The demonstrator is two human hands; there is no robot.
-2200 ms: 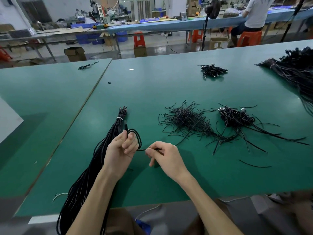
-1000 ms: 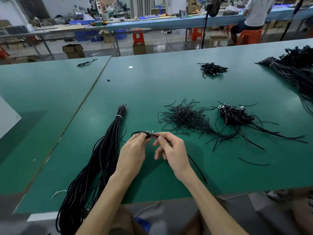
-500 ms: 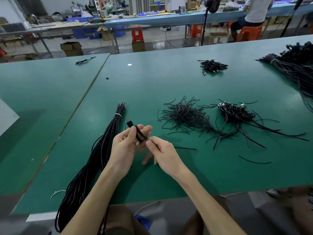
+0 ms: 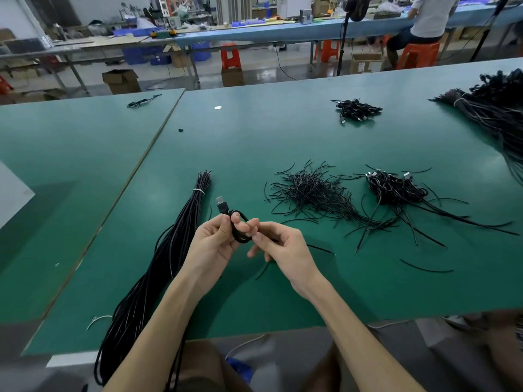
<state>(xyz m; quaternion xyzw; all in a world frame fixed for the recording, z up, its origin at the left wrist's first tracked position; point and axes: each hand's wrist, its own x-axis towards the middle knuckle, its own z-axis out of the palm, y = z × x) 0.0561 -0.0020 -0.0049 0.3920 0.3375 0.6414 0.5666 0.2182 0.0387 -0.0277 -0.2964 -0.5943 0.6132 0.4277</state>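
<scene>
Spanning most of the view, the green table (image 4: 283, 142) is seen to carry a long tied bundle of black cables (image 4: 158, 264) at the left, with a loose pile of short ties (image 4: 311, 193) and a heap of finished coils (image 4: 396, 190) to the right. Near the front edge, the left hand (image 4: 212, 244) is closed round a small coiled USB cable (image 4: 242, 240), which is held clear of the table between the bundle and the ties. The right hand (image 4: 285, 253) is pinched on the coil's lower right edge. Two seconds ago the cable was only a slack loop; now it is drawn into a tight coil and turned upright, so that its USB plug (image 4: 221, 204) is pointed up and away above the left thumb. A thin black tie (image 4: 319, 248) is seen trailing rightward from the right fingertips. Whether it is already wrapped round the coil cannot be told, since that spot is covered by fingers. The winding is judged done, and binding is taken to be the step in hand.
</scene>
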